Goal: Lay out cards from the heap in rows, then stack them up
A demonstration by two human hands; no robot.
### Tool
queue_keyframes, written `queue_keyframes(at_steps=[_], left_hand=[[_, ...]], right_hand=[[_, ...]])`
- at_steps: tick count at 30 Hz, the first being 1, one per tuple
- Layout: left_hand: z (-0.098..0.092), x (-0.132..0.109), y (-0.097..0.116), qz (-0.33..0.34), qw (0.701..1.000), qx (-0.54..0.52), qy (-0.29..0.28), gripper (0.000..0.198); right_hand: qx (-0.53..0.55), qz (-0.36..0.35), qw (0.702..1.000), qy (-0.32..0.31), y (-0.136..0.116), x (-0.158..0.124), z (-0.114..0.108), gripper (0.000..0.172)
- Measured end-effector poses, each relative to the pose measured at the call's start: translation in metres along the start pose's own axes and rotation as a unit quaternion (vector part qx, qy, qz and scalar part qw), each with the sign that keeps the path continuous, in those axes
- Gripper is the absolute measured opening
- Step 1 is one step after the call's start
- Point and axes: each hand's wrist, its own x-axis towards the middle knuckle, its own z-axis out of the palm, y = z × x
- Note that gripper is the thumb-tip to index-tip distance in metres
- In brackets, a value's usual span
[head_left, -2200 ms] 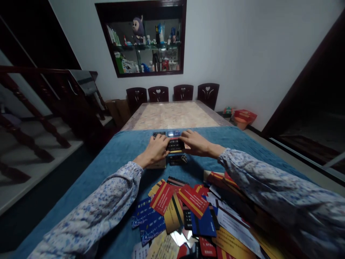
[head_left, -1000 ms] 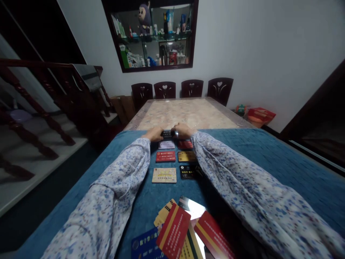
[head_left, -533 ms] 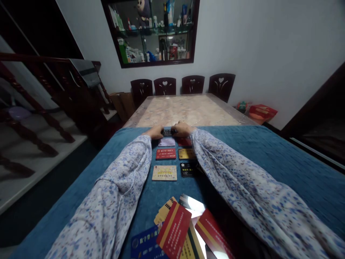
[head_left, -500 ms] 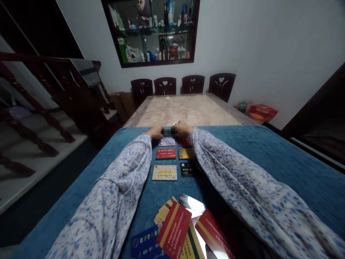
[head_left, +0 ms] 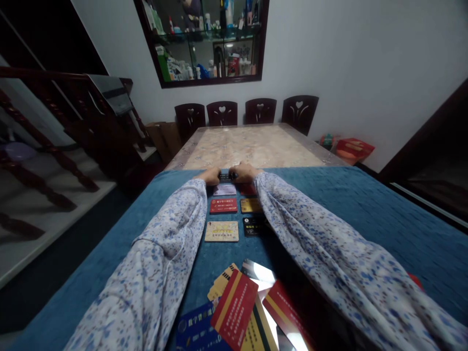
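My left hand [head_left: 211,176] and my right hand [head_left: 243,172] are stretched far forward, fingers closed on the two ends of a black card [head_left: 225,177] at the cloth's far edge. Nearer to me in the left column lie a lilac card [head_left: 224,190], a red card [head_left: 223,205] and a beige card [head_left: 221,231]. The right column has another red card [head_left: 247,189], partly under my right hand, then a gold card [head_left: 250,205] and a black VIP card [head_left: 253,226], both partly covered by my sleeve.
Close to me is a loose pile with a blue card [head_left: 197,329], a red-and-gold card [head_left: 236,307] and several others, some shiny. A blue cloth [head_left: 146,234] covers the near table; beyond it the patterned tabletop [head_left: 252,146] reaches several dark chairs [head_left: 260,111]. A railing [head_left: 47,122] stands left.
Both hands stay at the black card with little visible movement. The whole view has shifted slightly, and a small red edge now shows beside my right sleeve.
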Motion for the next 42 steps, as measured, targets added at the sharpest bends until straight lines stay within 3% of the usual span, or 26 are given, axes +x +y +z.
queue_keyframes(at_steps=[8, 13, 19, 26, 31, 42], left_hand=[[-0.004, -0.011, 0.003, 0.005, 1.000, -0.023, 0.013, 0.064], [-0.008, -0.018, 0.005, -0.010, 0.999, -0.027, 0.042, 0.051], [-0.007, -0.034, 0.014, -0.038, 0.993, -0.024, 0.113, 0.056], [-0.001, -0.064, 0.049, 0.020, 0.986, -0.009, 0.163, 0.044], [0.006, -0.089, 0.080, 0.070, 0.983, -0.023, 0.169, 0.037], [0.041, -0.145, 0.150, 0.221, 0.961, -0.064, 0.157, 0.038]], right_hand=[[-0.003, -0.001, 1.000, 0.003, -0.004, -0.003, -0.005, 0.049], [-0.005, -0.006, 1.000, 0.021, -0.002, -0.008, -0.013, 0.057], [-0.016, -0.025, 0.998, 0.055, 0.004, -0.030, -0.019, 0.045], [-0.025, -0.035, 0.994, 0.096, 0.007, -0.082, -0.030, 0.031], [-0.040, -0.033, 0.992, 0.119, 0.008, -0.125, -0.037, 0.031], [-0.030, -0.028, 0.993, 0.111, 0.008, -0.214, -0.023, 0.027]])
